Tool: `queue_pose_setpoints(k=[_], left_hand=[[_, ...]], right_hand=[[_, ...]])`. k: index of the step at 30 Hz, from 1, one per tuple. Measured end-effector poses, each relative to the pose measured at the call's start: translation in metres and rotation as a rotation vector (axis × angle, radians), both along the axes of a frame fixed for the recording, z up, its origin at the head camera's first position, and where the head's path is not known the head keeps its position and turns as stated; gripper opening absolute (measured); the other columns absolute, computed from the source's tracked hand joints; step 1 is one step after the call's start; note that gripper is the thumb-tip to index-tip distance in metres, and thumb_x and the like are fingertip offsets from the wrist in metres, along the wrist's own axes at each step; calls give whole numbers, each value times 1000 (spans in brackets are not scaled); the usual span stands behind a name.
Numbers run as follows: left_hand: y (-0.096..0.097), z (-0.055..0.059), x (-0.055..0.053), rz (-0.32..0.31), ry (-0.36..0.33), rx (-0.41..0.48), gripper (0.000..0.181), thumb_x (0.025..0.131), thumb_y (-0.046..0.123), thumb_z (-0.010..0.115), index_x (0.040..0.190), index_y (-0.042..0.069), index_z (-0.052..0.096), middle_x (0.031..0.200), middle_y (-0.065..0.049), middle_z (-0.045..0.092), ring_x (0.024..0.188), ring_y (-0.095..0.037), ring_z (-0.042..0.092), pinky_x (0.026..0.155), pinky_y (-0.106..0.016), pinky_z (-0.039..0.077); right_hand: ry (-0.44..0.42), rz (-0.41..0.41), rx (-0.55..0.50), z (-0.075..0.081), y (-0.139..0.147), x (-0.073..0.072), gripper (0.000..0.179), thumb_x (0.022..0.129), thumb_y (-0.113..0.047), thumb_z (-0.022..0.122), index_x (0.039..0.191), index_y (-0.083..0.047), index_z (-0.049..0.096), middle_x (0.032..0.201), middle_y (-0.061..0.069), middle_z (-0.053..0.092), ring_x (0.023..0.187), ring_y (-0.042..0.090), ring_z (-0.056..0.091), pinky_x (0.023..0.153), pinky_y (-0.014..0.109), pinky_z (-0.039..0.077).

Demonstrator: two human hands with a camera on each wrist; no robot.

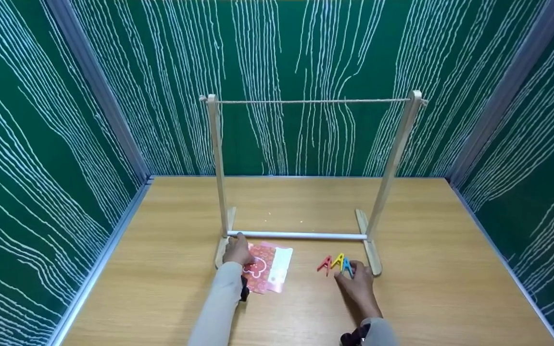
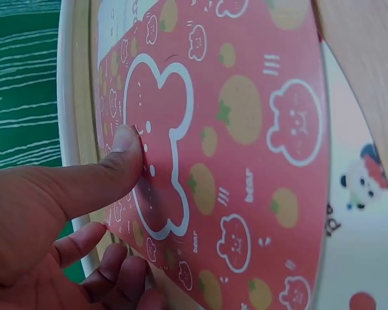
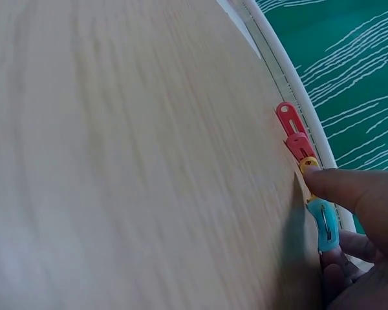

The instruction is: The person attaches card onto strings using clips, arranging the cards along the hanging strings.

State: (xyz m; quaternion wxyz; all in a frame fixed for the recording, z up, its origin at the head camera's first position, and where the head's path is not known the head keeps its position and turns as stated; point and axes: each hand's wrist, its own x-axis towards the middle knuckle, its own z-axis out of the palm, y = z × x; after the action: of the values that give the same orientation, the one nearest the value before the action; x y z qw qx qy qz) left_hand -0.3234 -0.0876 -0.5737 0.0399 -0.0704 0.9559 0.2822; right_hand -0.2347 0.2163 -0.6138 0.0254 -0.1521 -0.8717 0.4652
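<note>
My left hand (image 1: 237, 252) is at a red card (image 1: 263, 276) printed with bears and fruit. In the left wrist view, its thumb (image 2: 126, 152) lies on the card's face while the other fingers curl at the edge, partly hidden. White and pink cards (image 1: 281, 265) lie under the red one. On the right, my right hand (image 1: 359, 287) pinches a blue clothespin (image 3: 324, 223) between thumb and fingers. A yellow clothespin (image 1: 338, 260) stands beside it, close to the thumb tip, and a red clothespin (image 1: 325, 264) lies just left of that.
Behind the cards and clothespins stands a wooden frame with two posts (image 1: 217, 163), a cord (image 1: 310, 101) strung across the top and a white bar (image 1: 296, 235) low down. Its right foot (image 1: 373, 254) is close to my right hand. Green walls (image 1: 258, 144) enclose the wooden table (image 1: 426, 288).
</note>
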Motion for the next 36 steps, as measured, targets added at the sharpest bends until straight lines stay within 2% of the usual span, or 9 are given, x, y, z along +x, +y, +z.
queue_pose_setpoints(k=[2,9,14,20,25,27,31,36], left_hand=[[0,0,0,-6,-4,-9,88,61,8,86,134,-2,40,124,-31,46,112,-45,50,87,-56,48],[1,2,0,12,-38,-15,94,61,8,86,140,-2,36,130,-32,46,118,-46,46,92,-58,45],[2,-1,0,25,-26,-2,86,60,7,87,132,-2,40,120,-30,51,111,-45,52,89,-57,47],[-1,-7,-2,35,2,21,68,60,6,87,114,-1,46,111,-26,54,99,-41,58,82,-54,50],[-4,-8,-1,21,34,17,68,61,4,84,115,-6,46,111,-25,55,96,-37,60,79,-50,51],[-4,-7,0,8,29,9,69,62,5,83,117,-7,44,107,-24,58,94,-36,61,78,-49,52],[-4,-4,2,-36,13,3,71,64,6,82,122,-7,42,93,-20,65,84,-34,63,74,-47,52],[-9,-2,4,-95,5,32,70,64,7,81,120,-8,42,81,-14,64,72,-27,61,66,-40,51]], right_hand=[[0,-3,6,0,-1,0,57,87,-18,66,129,12,43,118,29,42,108,39,43,95,51,38],[83,-19,52,-4,-1,1,52,83,-14,69,122,14,48,109,29,49,102,38,45,85,45,38],[-1,-20,16,-2,0,1,51,87,-16,64,124,12,44,114,28,44,102,36,45,87,46,39],[-29,-30,5,5,5,1,45,84,-15,66,116,13,51,107,25,53,95,32,53,82,41,45],[-48,-19,-50,10,11,1,44,82,-16,67,113,14,55,100,22,58,87,27,57,66,29,49],[-67,-10,-71,12,13,2,45,83,-17,67,115,13,54,100,21,58,87,27,57,64,26,48],[-68,3,-79,17,17,4,45,86,-16,65,118,12,51,104,22,56,93,29,56,74,30,49],[-21,4,-92,20,16,7,41,88,-14,60,119,11,52,111,27,58,103,34,56,91,44,46]])
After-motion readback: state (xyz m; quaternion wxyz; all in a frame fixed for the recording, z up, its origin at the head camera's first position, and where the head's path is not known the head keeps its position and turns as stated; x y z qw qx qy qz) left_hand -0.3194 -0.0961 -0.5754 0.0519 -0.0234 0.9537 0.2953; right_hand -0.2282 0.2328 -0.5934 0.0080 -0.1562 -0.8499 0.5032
